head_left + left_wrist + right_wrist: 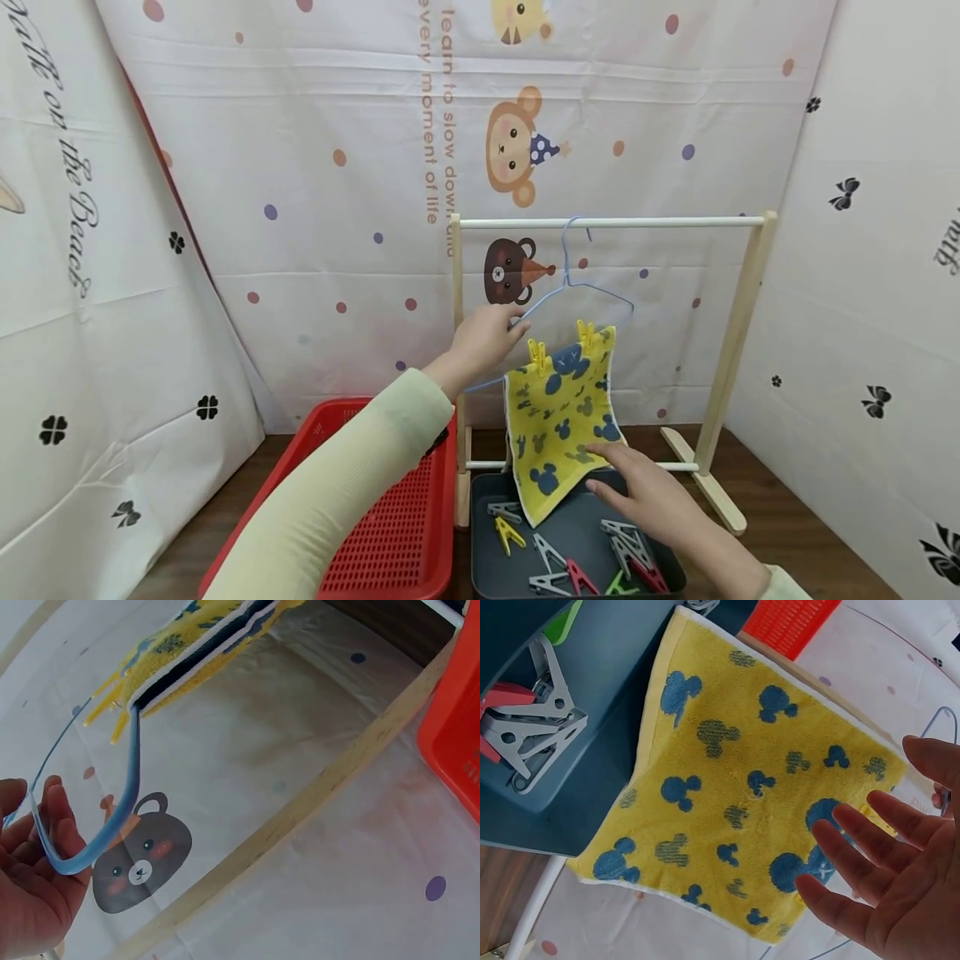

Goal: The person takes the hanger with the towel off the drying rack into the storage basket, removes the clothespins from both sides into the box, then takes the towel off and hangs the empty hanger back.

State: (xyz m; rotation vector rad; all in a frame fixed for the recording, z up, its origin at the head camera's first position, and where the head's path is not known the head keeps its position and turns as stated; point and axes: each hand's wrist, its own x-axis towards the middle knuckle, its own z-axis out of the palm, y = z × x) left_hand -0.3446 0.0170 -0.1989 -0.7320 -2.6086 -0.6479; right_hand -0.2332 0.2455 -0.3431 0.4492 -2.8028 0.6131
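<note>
Nearest to me, my left arm, in its pale sleeve (352, 500), crosses over the red basket (397, 533). Beside that basket stands my dark tray (502, 575), where gray clips (550, 552), a yellow clip (508, 535), red clips (581, 577) and a green clip (619, 585) lie scattered on the floor of it. Over the tray I hold my right hand (660, 500) with the fingers spread and nearly straight, nothing in them; the tips are at the towel's lower right edge, though I cannot tell whether they touch the cloth. That yellow towel (570, 417), patterned with blue mouse heads, hangs at a tilt above the tray, with two yellow pegs (537, 356) gripping its top edge on the blue hanger (135, 750). My left hand (486, 343) holds one shoulder of this hanger, thumb and fingers curled about the wire. Its hook goes over the white bar (675, 222) between wooden posts (737, 333). Farthest off, a dotted backdrop (337, 217) shows a bear (504, 272) and, higher, a monkey (510, 146).
</note>
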